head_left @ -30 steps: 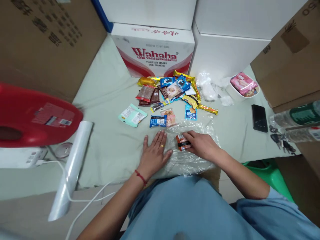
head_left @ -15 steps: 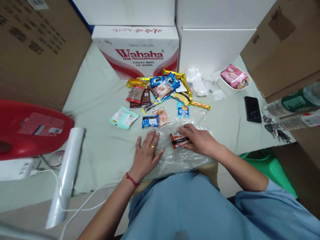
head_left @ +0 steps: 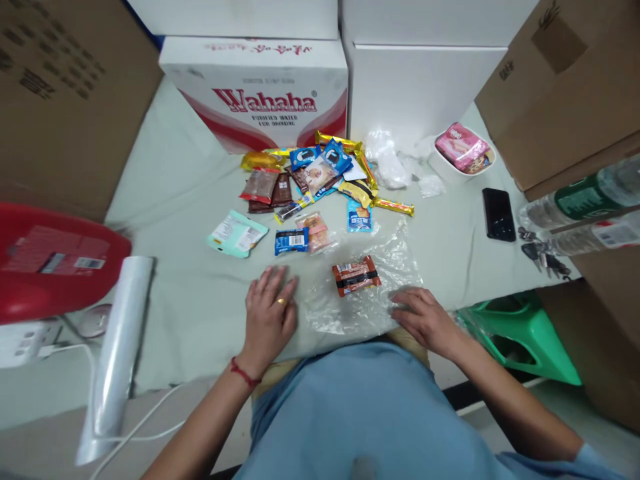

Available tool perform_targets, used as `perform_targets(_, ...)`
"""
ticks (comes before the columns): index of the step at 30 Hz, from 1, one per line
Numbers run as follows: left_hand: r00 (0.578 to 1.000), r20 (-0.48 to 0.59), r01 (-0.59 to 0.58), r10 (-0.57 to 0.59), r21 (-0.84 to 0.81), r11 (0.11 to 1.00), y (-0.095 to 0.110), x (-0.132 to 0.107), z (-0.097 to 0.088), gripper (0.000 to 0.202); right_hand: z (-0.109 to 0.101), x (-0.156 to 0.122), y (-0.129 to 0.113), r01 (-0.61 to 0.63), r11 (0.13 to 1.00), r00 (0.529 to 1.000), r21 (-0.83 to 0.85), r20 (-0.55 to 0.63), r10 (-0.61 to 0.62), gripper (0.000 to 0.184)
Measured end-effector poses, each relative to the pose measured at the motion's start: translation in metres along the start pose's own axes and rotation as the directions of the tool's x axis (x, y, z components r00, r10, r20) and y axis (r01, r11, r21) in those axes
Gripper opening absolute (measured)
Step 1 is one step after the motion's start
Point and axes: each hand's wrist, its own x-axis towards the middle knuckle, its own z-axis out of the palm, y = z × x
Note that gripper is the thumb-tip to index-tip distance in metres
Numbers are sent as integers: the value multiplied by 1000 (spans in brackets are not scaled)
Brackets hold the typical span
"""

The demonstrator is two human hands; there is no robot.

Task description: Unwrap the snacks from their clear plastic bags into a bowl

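Observation:
A sheet of clear plastic film lies on the pale green cloth near the front edge. An orange-brown snack packet rests on top of it, touched by neither hand. My left hand lies flat on the cloth just left of the film, fingers together, a ring on one finger. My right hand rests palm down at the film's lower right corner, fingers stretched towards the film and somewhat blurred. A heap of small snack packets sits behind the film.
A Wahaha carton and white boxes stand at the back, brown cartons at both sides. A roll of film, a red object, a white bowl, a phone, keys, bottles and a green stool surround the cloth.
My right hand has let go of the orange-brown packet and drawn back to the film's lower right corner. My left hand slid left, off the film. The view shifted slightly.

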Motion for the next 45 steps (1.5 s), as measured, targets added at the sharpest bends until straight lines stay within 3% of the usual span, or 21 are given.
perform_targets(3,983,-52,-179,174,-111,978,10,-2,-12,75,-6,4,1,10,1000,1000,16,-1,-10,17)
perform_targets(5,944,24,-320,328,-166,933,19,-3,-18,75,-14,8,2,20,1000,1000,24,12,-21,17)
perform_targets(7,917,124,-353,380,-194,915,26,-2,-17,67,-21,14,2,31,999,999,42,20,-32,18)
perform_targets(9,930,149,-308,335,-176,935,28,1,-10,59,-29,22,1,49,996,999,68,20,-50,18)
perform_targets(13,986,79,-135,149,-166,977,24,7,5,52,-45,41,0,88,992,996,92,0,-88,21)
perform_targets(16,993,110,-3,32,-257,966,19,10,9,19,-55,54,4,100,991,995,93,12,-102,24)
perform_targets(19,983,161,144,-83,-422,895,17,13,7,13,-62,66,12,83,993,995,89,46,-87,29)
perform_targets(22,957,185,289,-223,-530,798,18,15,5,14,-61,79,22,-10,993,997,114,75,1,32)
perform_targets(27,889,107,435,-446,-508,744,22,21,19,23,-45,103,48,-221,943,971,250,151,188,29)
perform_targets(32,840,34,496,-542,-451,742,25,29,32,21,-28,110,79,-344,875,934,340,216,283,32)
perform_targets(35,817,22,526,-576,-440,728,25,31,33,18,-33,106,82,-343,926,936,157,144,322,29)
perform_targets(37,820,15,518,-573,-448,729,24,30,34,17,-42,106,72,-333,943,943,-4,-14,333,29)
perform_targets(39,832,3,489,-555,-476,731,23,28,35,17,-49,109,53,-283,958,953,-40,-126,276,30)
perform_targets(41,851,-9,448,-525,-511,734,22,25,35,19,-51,116,31,-157,987,983,27,-92,159,30)
perform_targets(43,869,-23,412,-494,-518,750,22,25,35,22,-45,124,13,-36,996,999,86,15,35,29)
perform_targets(45,878,-38,405,-478,-473,782,24,27,34,24,-34,133,4,-1,997,998,76,69,-4,29)
